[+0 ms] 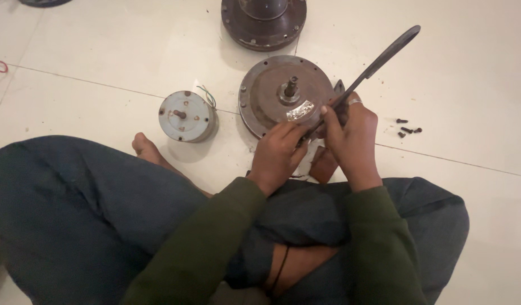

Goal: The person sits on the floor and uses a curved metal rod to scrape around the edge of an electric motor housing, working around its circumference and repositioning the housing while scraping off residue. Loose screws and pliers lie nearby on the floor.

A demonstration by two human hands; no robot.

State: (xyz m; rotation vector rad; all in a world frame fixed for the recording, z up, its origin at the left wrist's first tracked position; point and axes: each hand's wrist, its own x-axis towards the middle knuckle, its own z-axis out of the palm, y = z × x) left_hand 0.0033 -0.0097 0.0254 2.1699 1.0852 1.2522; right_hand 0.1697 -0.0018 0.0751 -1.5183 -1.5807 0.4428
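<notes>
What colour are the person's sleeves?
Dark olive green sleeves, clearest in the head view.

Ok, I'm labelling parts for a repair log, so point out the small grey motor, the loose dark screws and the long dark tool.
small grey motor (186, 116), head view, on its flat top face.
loose dark screws (408, 129), head view, on the middle screw.
long dark tool (385, 56), head view, on its handle.

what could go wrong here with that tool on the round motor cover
1. Both hands, left hand and right hand, grip the long dark tool low at the edge of the round motor cover; a slip might jab fingers or the bare foot.
2. The small screws lie loose on the floor and may roll away.
</notes>
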